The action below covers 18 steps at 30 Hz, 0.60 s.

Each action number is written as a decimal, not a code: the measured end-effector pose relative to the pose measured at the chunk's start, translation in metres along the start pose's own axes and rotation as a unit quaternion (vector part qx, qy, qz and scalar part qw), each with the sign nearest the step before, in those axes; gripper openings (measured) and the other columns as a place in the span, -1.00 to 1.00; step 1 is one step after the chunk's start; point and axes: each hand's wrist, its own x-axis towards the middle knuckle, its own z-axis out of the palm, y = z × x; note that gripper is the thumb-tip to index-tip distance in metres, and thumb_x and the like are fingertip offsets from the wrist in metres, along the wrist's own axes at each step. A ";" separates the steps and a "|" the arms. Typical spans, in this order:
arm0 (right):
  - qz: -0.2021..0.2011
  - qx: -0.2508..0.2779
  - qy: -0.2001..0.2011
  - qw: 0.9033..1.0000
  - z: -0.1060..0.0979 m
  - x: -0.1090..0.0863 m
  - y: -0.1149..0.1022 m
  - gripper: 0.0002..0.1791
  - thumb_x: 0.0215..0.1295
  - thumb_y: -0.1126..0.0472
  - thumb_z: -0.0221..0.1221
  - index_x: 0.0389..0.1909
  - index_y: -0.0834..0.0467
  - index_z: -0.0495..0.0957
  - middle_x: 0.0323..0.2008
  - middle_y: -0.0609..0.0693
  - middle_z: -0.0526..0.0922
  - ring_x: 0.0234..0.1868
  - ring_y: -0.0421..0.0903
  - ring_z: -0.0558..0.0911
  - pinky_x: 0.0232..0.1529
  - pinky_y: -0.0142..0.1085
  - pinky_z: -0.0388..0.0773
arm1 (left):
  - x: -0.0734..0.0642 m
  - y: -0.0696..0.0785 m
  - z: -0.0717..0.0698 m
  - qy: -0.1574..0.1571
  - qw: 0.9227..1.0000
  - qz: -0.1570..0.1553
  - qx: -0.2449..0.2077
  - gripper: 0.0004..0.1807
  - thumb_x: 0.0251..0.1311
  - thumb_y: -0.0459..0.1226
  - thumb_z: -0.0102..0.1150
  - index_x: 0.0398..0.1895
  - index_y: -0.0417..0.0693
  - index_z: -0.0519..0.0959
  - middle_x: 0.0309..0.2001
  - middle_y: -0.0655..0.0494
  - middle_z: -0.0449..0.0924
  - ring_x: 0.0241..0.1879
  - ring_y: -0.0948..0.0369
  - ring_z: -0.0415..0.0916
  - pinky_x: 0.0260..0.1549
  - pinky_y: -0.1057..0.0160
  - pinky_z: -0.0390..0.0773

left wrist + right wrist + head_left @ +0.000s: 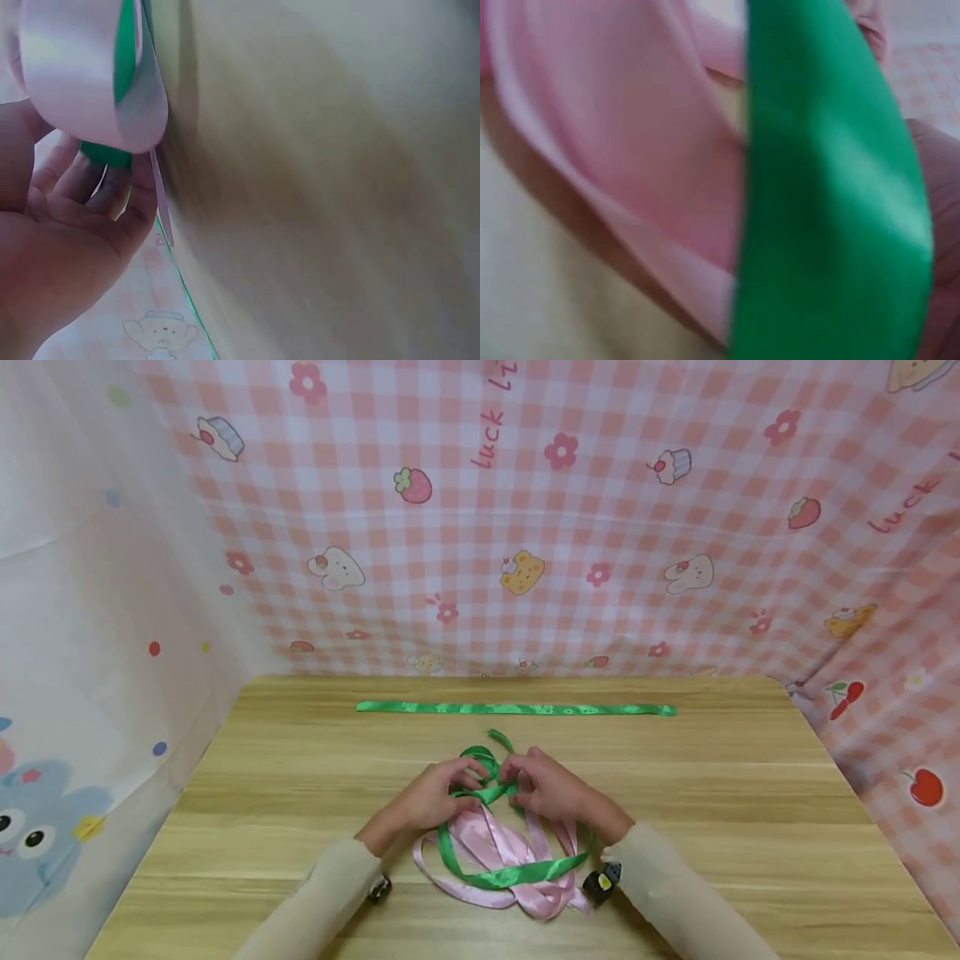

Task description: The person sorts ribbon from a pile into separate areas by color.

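In the head view a green satin ribbon [517, 875] loops over a loose heap of pink ribbon [491, 843] on the table. My left hand [438, 789] holds the green ribbon at the left, thumb and fingers bent about it. Opposite, my right hand [551, 785] pinches it where strands cross, and a short green end sticks up beyond the fingertips. The left wrist view has a pink loop [71, 75] hanging before the fingers [139, 202], partly hiding the grip. A broad green band [829, 195] covers most of the right hand in the right wrist view.
A second green ribbon strip [517, 708] lies flat and straight along the back of the wooden table [285, 760]. Behind the table hangs a pink checked cloth [450, 527], with a white printed cloth [90, 610] at the left.
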 end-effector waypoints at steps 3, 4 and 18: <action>0.000 -0.022 -0.010 1.000 0.004 -0.002 -0.002 -0.82 0.20 0.38 0.30 -0.22 0.13 0.55 -0.32 -0.01 0.49 -0.24 -0.13 0.38 -0.21 -0.34 0.39 | -0.002 0.000 0.001 -0.011 1.000 0.016 0.012 -0.67 0.21 -0.46 0.27 0.04 -0.15 0.55 -0.11 -0.04 0.72 -0.01 0.10 0.65 0.09 -0.02 0.52; 0.001 -0.024 -0.012 1.000 0.005 -0.003 -0.002 -0.83 0.21 0.38 0.30 -0.25 0.12 0.55 -0.32 -0.03 0.50 -0.23 -0.14 0.40 -0.20 -0.34 0.39 | -0.003 -0.001 0.001 -0.014 1.000 0.019 0.015 -0.68 0.21 -0.47 0.27 0.03 -0.15 0.55 -0.13 -0.04 0.72 -0.03 0.11 0.65 0.08 -0.02 0.53; 0.011 0.084 -0.024 0.996 -0.016 -0.019 -0.017 -0.89 0.29 0.33 0.29 -0.27 0.06 0.59 -0.30 -0.10 0.55 -0.19 -0.10 0.52 -0.05 -0.12 0.51 | -0.014 0.014 -0.007 -0.058 0.998 0.001 -0.031 -0.53 0.25 -0.31 0.30 0.23 -0.06 0.49 -0.13 0.10 0.71 -0.10 0.23 0.63 -0.10 0.23 0.58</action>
